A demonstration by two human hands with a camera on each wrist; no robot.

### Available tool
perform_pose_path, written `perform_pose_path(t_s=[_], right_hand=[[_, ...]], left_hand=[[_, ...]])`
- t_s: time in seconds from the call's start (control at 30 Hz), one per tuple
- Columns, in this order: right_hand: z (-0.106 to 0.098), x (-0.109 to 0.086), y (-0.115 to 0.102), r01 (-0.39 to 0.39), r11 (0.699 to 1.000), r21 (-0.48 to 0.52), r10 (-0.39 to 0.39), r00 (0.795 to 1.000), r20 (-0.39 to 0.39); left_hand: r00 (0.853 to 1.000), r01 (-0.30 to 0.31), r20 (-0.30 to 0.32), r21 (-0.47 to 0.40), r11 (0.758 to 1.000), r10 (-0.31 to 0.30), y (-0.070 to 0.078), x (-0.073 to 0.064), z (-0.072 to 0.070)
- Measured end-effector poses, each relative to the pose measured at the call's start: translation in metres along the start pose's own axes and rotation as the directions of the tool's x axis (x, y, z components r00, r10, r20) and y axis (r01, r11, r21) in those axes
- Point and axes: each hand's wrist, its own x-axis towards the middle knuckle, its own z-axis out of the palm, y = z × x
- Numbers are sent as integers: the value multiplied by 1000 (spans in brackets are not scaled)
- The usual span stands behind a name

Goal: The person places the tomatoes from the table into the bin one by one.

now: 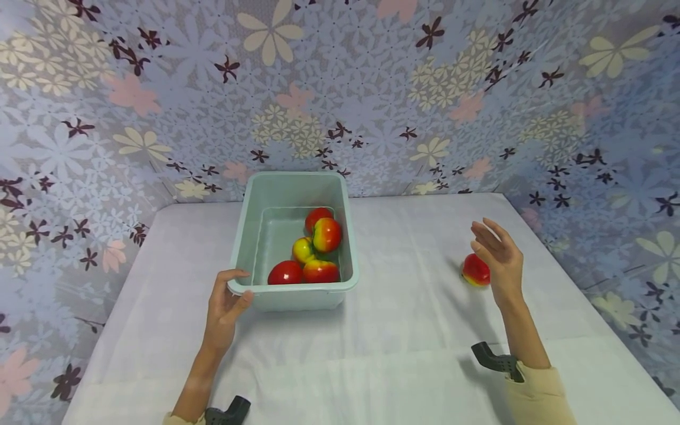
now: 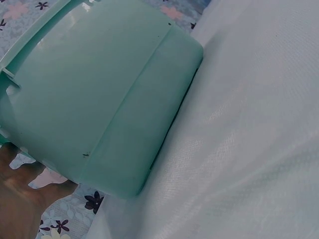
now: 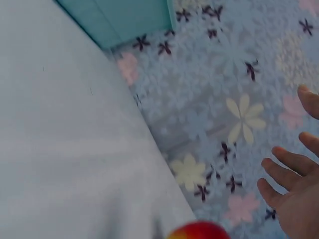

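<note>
A pale green plastic bin [image 1: 297, 289] stands left of centre on the table, with several red-and-yellow apples [image 1: 327, 235] lying inside, mostly along its right and near side. My left hand [image 1: 222, 310] grips the bin's near left corner, fingers over the rim and thumb at the front wall. In the left wrist view, the fingers of that hand [image 2: 22, 196] touch the bin's edge [image 2: 104, 94]. On the right, my right hand [image 1: 502, 268] hovers with extended fingers, holding nothing, beside and partly in front of a single red apple [image 1: 474, 270]. The right wrist view catches only that apple's top [image 3: 199, 231].
A white cloth [image 1: 398, 330] covers the table, slightly creased. Flower-patterned fabric [image 1: 372, 106] rises behind the table's back edge and along both sides. Dark wrist mounts [image 1: 496, 360] sit on both forearms.
</note>
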Motion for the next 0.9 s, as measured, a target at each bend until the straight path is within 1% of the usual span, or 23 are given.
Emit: perform_pose_path(t_s=[0.07,0.2,0.27,0.33,0.47,0.53,0.6,0.7,0.77,0.9], right_hand=[[-8,-1,1,-14,1000,10,14,998,-56],[-24,-3,4,-47,995,86,59,987,-149],[-30,-4,6,-72,990,120,93,979,-182],[-34,-5,7,-114,985,127,138,969,-203],[-41,-7,13,-239,969,60,246,943,-222],[-45,-9,17,-305,952,-1,298,932,-209],[-49,-11,22,-351,935,-58,335,922,-193],[-54,-13,28,-404,905,-131,382,909,-165],[-56,-14,31,-430,890,-151,409,900,-154],[-58,-15,36,-469,855,-221,450,883,-134]], left_hand=[[1000,5,1,3,1000,-5,0,0,0],[1000,11,4,7,1000,-11,1,0,0],[1000,12,5,6,1000,-12,1,1,0],[1000,14,2,4,1000,-14,1,1,0],[1000,10,-2,-11,1000,-10,0,1,0],[1000,2,0,-17,1000,-2,0,2,0],[1000,-8,4,-20,1000,8,0,2,0],[1000,-14,9,-16,1000,14,-1,1,0],[1000,-12,8,-10,1000,13,-1,1,0],[1000,-9,10,-8,1000,9,-1,1,0]])
